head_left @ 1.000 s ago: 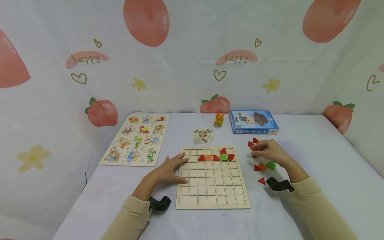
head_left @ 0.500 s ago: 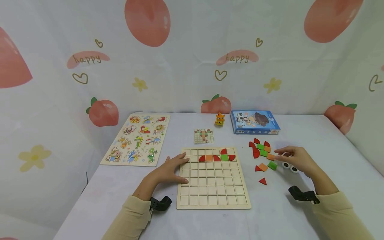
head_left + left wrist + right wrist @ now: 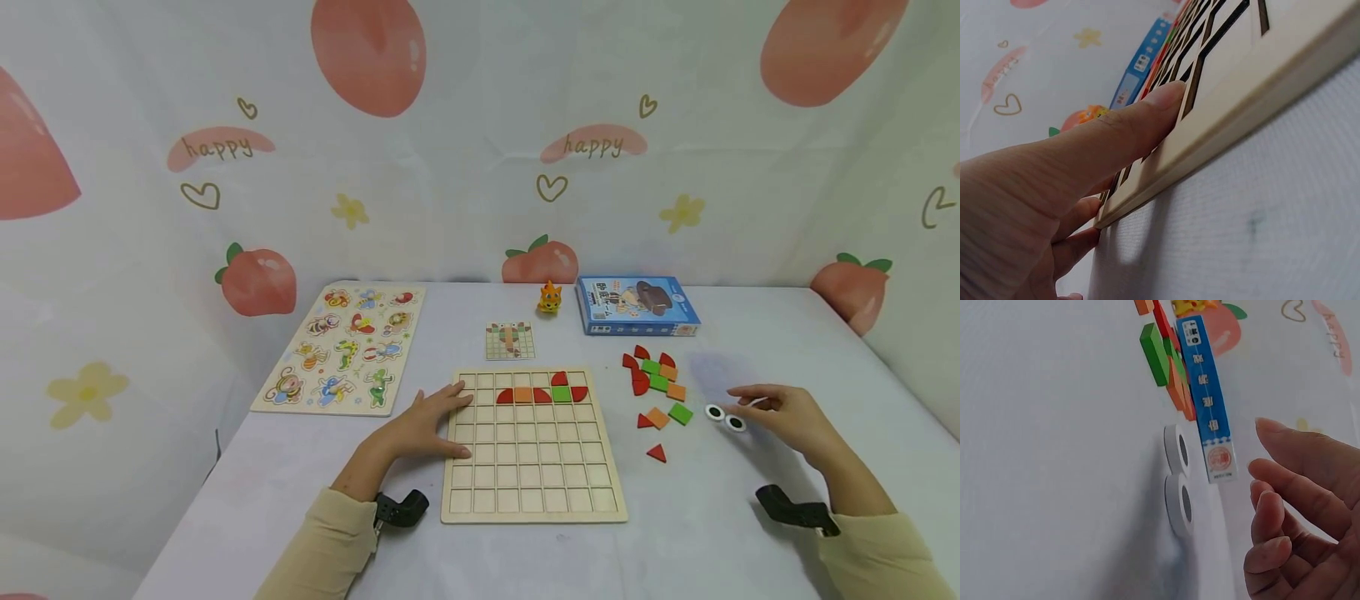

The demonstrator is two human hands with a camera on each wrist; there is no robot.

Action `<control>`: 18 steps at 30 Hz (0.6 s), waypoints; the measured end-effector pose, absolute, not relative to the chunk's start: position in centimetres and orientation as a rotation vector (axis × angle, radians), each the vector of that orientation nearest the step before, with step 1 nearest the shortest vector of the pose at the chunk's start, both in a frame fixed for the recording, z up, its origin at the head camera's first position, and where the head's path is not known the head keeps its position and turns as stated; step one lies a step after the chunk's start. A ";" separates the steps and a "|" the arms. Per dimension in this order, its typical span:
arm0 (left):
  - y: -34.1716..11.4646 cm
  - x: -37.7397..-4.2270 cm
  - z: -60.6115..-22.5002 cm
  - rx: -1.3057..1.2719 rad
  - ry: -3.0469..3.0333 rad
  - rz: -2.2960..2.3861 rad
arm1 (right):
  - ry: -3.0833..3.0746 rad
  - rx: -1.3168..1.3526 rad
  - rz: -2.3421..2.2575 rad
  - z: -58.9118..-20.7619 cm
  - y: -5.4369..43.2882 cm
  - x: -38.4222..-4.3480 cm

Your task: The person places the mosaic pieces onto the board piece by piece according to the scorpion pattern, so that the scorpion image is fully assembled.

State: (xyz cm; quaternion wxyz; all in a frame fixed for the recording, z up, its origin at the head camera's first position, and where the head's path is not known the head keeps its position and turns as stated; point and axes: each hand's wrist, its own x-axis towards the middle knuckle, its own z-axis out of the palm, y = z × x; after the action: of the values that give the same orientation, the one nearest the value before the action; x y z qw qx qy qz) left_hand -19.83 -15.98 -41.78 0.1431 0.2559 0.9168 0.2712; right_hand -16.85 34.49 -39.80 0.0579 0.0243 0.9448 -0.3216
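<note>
From my remote seat I see a pale backdrop (image 3: 450, 187) hanging behind the table (image 3: 540, 562) and wrapping round its left side, printed with peaches (image 3: 257, 283), yellow flowers (image 3: 682, 214), outlined hearts (image 3: 551, 188) and pink strokes (image 3: 592, 146) lettered "happy". Faint creases run across it, and I find the table white and plain, its right edge slanting away towards the backdrop. The light reaches me soft and slightly dim.

The bare left hand (image 3: 416, 427) is held with thumb (image 3: 450, 451) and fingers (image 3: 447, 402) spread, its forearm (image 3: 360, 473), covered by a beige cloth sleeve (image 3: 318, 542), being angled inward. The bare right hand (image 3: 783, 417) is held raised with loosely bent fingers (image 3: 1268, 515), its forearm (image 3: 858, 489) likewise sleeved and angled inward.
</note>
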 end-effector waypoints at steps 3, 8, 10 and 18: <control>-16.0 -19.8 -41.8 0.741 2.647 0.774 | 2.849 0.111 -0.983 -40.1 35.0 -16.5; -16.0 -19.9 -41.8 0.743 2.652 0.756 | 2.805 0.169 -1.037 -41.1 35.7 -16.2; -16.0 -19.9 -41.8 0.744 2.646 0.761 | 2.782 0.180 -1.067 -41.5 35.9 -16.1; -16.0 -19.9 -41.8 0.742 2.639 0.770 | 2.778 0.159 -1.112 -42.5 36.4 -16.1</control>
State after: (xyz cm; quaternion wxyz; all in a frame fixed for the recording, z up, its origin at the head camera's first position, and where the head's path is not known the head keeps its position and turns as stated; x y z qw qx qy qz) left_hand -19.87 -15.96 -41.82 0.1466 0.2578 0.9168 0.2675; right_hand -16.13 36.37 -42.53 0.0725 0.0530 0.9246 -0.3701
